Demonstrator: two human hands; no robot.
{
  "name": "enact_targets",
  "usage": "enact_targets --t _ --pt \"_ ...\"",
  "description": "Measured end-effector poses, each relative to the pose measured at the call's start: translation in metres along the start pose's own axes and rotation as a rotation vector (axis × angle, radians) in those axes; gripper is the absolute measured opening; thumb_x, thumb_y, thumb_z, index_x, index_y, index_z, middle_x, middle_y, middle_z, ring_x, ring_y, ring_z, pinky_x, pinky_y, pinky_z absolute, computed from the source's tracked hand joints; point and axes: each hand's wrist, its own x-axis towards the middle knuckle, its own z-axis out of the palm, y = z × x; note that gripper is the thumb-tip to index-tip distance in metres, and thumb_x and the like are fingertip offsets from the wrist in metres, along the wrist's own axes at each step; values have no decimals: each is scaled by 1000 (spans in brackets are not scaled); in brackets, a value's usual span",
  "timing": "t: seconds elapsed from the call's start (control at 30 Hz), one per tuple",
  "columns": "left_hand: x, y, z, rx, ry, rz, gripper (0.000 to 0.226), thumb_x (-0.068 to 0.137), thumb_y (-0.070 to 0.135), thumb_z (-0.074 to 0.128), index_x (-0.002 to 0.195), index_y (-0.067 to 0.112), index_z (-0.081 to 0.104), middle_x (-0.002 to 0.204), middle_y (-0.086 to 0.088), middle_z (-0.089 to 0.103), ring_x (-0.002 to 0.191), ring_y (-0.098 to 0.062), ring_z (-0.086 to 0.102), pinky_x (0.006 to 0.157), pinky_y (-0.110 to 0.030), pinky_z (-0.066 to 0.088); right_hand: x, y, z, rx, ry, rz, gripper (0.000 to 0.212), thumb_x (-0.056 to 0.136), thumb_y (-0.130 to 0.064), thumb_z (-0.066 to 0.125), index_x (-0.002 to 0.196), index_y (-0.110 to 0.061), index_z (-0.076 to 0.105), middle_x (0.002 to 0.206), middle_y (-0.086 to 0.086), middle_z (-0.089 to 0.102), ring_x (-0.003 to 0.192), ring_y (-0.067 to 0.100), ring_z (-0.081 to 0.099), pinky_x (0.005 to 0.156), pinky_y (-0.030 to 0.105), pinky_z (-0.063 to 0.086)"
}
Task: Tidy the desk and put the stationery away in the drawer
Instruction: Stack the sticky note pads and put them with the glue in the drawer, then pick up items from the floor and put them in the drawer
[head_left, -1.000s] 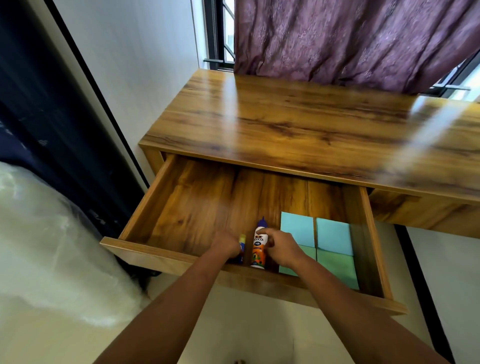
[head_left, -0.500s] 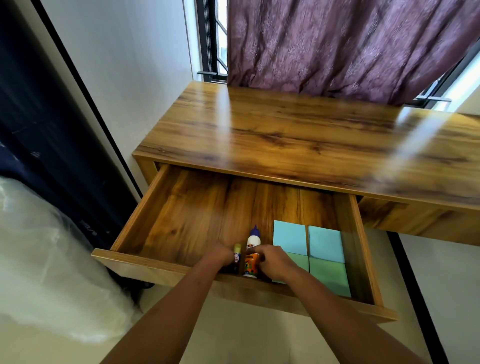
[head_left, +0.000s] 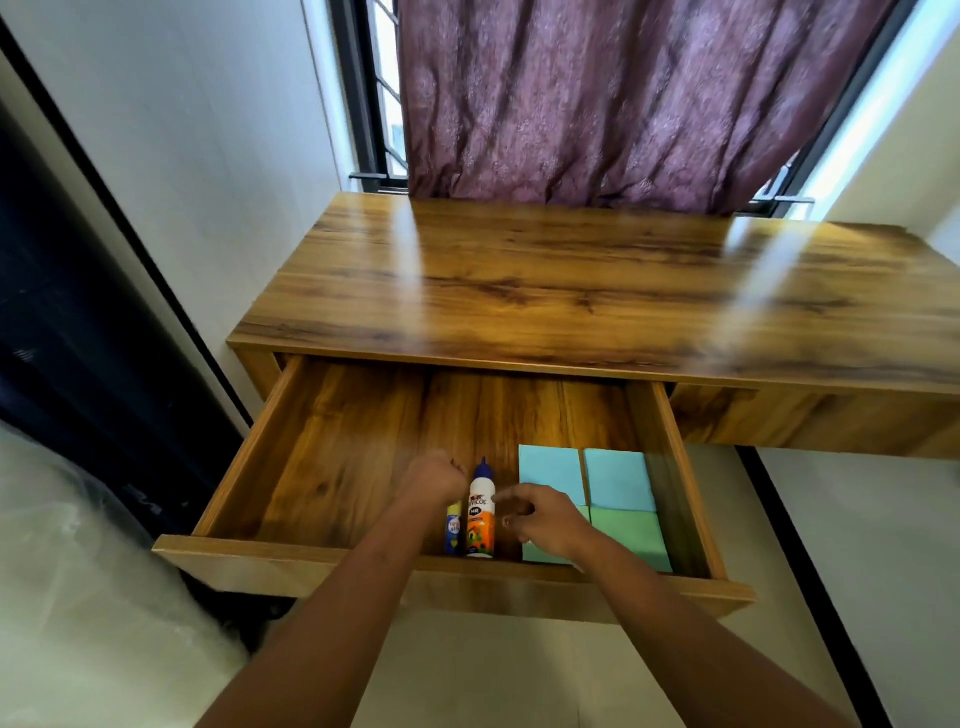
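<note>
1. The pulled-out wooden drawer is hanging open under the glossy brown wooden desk top, and both bare forearms are reaching into its front part.
2. The white glue bottle with the dark blue nozzle and orange label is lying flat on the drawer floor, nozzle pointing toward the desk, close to the front wall.
3. The small blue glue stick with the yellow cap is lying just beside the bottle on its left, parallel to it.
4. The left hand is hovering curled into a loose fist just left of the bottle's nozzle, holding nothing; half a second ago it was down on the glue stick, and it is now clear of it.
5. The right hand is held with fingers bent and slightly spread, gripping nothing, its fingertips just beside the bottle's body; earlier it was wrapped around the bottle, and it has since let go.
6. The light blue and green square sticky-note pads are sitting as a block of four in the drawer's right front corner, where they were before, the right wrist crossing over the near left one.
7. The plum patterned curtain is hanging behind the desk.
</note>
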Motion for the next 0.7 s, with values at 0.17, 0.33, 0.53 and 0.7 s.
enact_targets --t 0.17,0.33,0.53,0.7 --pt "-12 38 12 -9 42 177 17 81 5 60 84 22 63 93 2 63 89 -16 60 75 -30 54 -24 20 -16 69 129 33 31 91 -9 60 120 -18 62 110 7 66 81 14 60 67 16 47" --pt "-37 93 60 -14 2 363 17 81 10 62 73 25 58 99 -3 67 91 -23 63 73 -31 51 -62 49 -40 114 333 38 27 89 -2 58 114 -11 66 93 -1 60 82 11 56 72 16 44" --pt "-98 146 134 47 -82 576 20 82 10 57 73 28 54 94 2 66 87 -20 60 69 -31 47 -142 98 -71 236 614 96 28 88 0 54 88 -26 65 76 -15 60 69 -4 59 68 15 48" --pt "-168 174 207 186 -147 849 14 82 15 61 94 24 62 111 -2 61 102 -22 58 82 -27 43 -236 173 -74 323 799 303 17 91 -7 54 96 -18 67 75 -15 55 67 5 54 63 13 40"
